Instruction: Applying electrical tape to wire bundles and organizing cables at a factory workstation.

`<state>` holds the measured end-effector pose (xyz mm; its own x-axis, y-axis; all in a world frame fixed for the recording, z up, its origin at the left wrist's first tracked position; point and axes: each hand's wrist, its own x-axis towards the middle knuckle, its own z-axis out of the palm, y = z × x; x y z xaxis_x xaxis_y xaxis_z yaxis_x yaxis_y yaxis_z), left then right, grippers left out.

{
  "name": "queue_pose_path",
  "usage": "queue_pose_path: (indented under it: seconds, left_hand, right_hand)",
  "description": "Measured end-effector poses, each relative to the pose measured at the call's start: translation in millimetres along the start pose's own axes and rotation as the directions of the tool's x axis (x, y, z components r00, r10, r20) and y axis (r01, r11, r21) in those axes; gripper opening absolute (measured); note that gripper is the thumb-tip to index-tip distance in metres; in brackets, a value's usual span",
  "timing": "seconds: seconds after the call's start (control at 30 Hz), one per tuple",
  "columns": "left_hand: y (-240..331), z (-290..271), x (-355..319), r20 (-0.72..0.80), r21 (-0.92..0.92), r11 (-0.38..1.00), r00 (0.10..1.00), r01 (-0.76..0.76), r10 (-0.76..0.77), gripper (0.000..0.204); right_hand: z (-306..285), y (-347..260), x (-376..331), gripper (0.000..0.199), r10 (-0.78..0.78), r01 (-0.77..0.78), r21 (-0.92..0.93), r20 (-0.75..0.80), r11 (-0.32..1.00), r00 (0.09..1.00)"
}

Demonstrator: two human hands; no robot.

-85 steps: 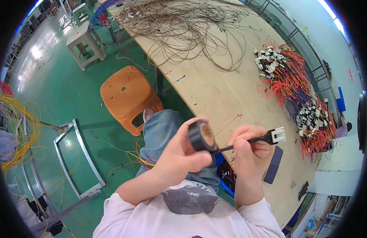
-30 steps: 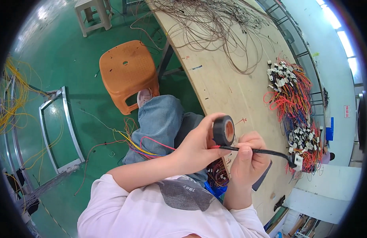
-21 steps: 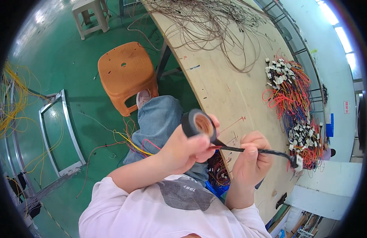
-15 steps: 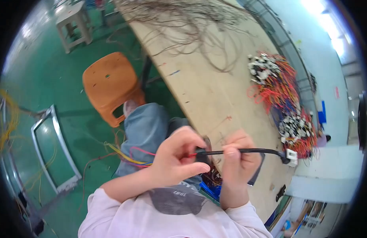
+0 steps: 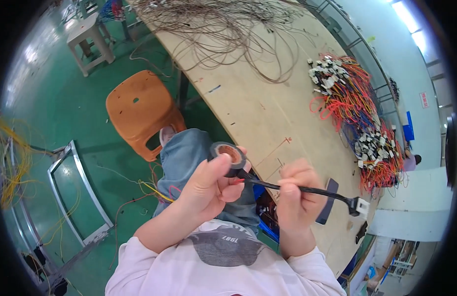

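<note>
A roll of black electrical tape (image 5: 229, 154) with a brown core is gripped between the thumb and fingers of my left hand (image 5: 207, 190). Just below the roll, red wire shows at those fingers, where the black-wrapped part of the wire harness (image 5: 317, 190) starts. My right hand (image 5: 300, 195) pinches this black stretch between thumb and fingers. Beyond it, at the right end, hangs a white connector (image 5: 361, 208). Loose yellow and pink wires (image 5: 162, 193) trail off to the left of my left forearm, over my leg and past it.
Bundles of red, blue and yellow wires with white connectors (image 5: 357, 118) lie along the table's (image 5: 248, 118) right side. Brown cables (image 5: 238, 34) spread over its far end. A dark flat object (image 5: 328, 201) rests beside my right hand. An orange stool (image 5: 142, 111) and metal frame (image 5: 83, 192) stand left.
My left hand has turned, bringing the tape roll up with its round face and core in view. My right hand keeps its pinch, and the connector end has dipped slightly.
</note>
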<state>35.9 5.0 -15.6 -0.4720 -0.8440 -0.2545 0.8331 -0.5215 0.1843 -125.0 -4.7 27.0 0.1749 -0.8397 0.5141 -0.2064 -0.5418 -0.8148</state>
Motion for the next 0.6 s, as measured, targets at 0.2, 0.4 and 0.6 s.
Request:
queue_pose_path:
  seconds: [0.2, 0.4, 0.6]
  left_hand:
    - [-6.3, -8.3, -1.3, 0.380, 0.257, 0.831, 0.842, -0.494, 0.383, 0.039]
    - [-19.7, -7.4, -2.3, 0.309, 0.819, 0.279, 0.794, -0.502, 0.524, 0.048]
    - [-9.9, 14.1, -3.0, 0.041, 0.482, 0.868, 0.993, -0.118, 0.112, 0.056]
  right_hand:
    - [-0.8, -5.6, 6.2, 0.012, 0.129, -0.123, 0.123, -0.047, 0.985, 0.990]
    - [2.5, -9.2, 4.8, 0.013, 0.072, -0.066, 0.090, -0.065, 0.994, 0.995]
    - [1.9, -3.8, 3.6, 0.016, 0.054, -0.049, 0.083, -0.057, 0.995, 0.997]
